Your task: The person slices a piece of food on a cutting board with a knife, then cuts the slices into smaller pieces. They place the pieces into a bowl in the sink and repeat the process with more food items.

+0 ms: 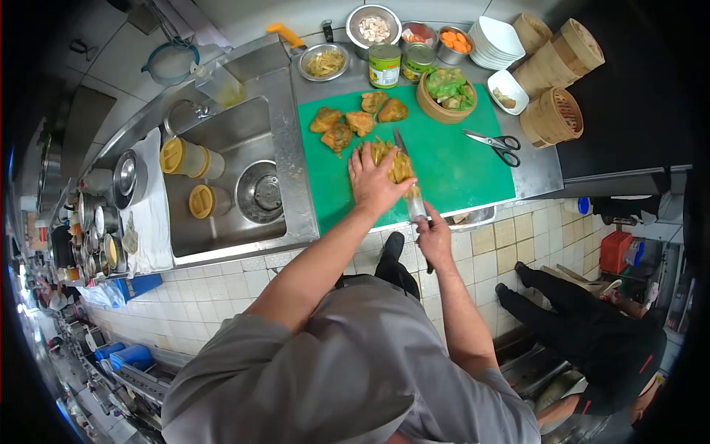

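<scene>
A green cutting board point(458, 166) lies on the steel counter. My left hand point(375, 181) rests with its fingers spread on a heap of sliced yellow-green vegetable point(401, 167). Wrapped round the handle of a knife point(416, 206) is my right hand point(434, 238), at the board's front edge. The blade points away from me along the heap's right side. Several brown-orange vegetable chunks point(360, 123) sit behind my left hand. Farther right are black-handled scissors point(506, 150) and a bamboo steamer point(442, 113) holding green leaves point(450, 87).
A sink point(222, 229) with yellow-lidded containers point(173, 156) is at the left. Bowls, cans point(384, 68), white dishes point(494, 44) and stacked steamers point(560, 55) line the back. Another person in black point(606, 348) is at the lower right.
</scene>
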A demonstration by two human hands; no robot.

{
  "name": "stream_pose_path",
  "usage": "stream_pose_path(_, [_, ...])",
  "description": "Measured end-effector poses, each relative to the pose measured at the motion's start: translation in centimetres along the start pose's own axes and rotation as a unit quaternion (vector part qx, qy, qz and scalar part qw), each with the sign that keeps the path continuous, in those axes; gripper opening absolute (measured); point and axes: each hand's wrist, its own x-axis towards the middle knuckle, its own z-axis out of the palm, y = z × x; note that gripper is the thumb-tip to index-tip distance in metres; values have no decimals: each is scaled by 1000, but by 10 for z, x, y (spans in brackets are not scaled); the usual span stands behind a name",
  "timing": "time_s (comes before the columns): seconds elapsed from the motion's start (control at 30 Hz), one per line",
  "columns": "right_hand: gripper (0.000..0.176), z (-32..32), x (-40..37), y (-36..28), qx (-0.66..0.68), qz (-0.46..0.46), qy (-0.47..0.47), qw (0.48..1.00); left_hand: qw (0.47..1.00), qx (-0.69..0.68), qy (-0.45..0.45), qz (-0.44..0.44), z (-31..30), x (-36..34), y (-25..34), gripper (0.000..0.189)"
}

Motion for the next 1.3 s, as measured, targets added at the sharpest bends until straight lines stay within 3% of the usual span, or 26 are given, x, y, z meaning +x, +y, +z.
stream_pose_path(0.17, [49, 20, -15, -42, -38, -9, 3, 999, 998, -3, 58, 6, 20, 3, 13, 65])
stream_pose_path(0.37, [50, 41, -19, -41, -18, -59, 26, 998, 995, -41, 86, 12, 39, 1, -2, 35])
stream_pose_path(0.57, [50, 47, -24, -28, 33, -28, -1, 999, 970, -189, 154, 1, 39, -3, 1, 31])
stream_pose_path(0.73, [55, 17, -33, -18, 9, -49, -6, 999, 957, -232, 171, 4, 34, -5, 28, 32])
stream_pose_path(0.77, [55, 14, -35, -24, -1, -59, -5, 998, 956, -234, 177, 11, 29, -3, 30, 31])
stream_pose_path(0.83, [52, 2, -54, -86, 49, 36, -12, 998, 949, -248, 196, 5, 18, 2, 38, 31])
stream_pose_path(0.97, [53, 11, -62, -132, 36, 16, -17, 999, 927, -300, 225, -15, -25, 8, 38, 29])
stream_pose_path(1.1, [52, 54, -61, -166, -23, -16, -70, 997, 914, -269, 297, -59, -86, 12, -21, 31])
stream_pose_path(1.17, [51, 94, -57, -183, -115, -138, -100, 979, 907, -262, 322, -70, -108, 9, -62, 31])
stream_pose_path(1.3, [58, 173, -59, -218, -124, -139, -207, 960, 890, -225, 362, -159, -138, -7, -156, 29])
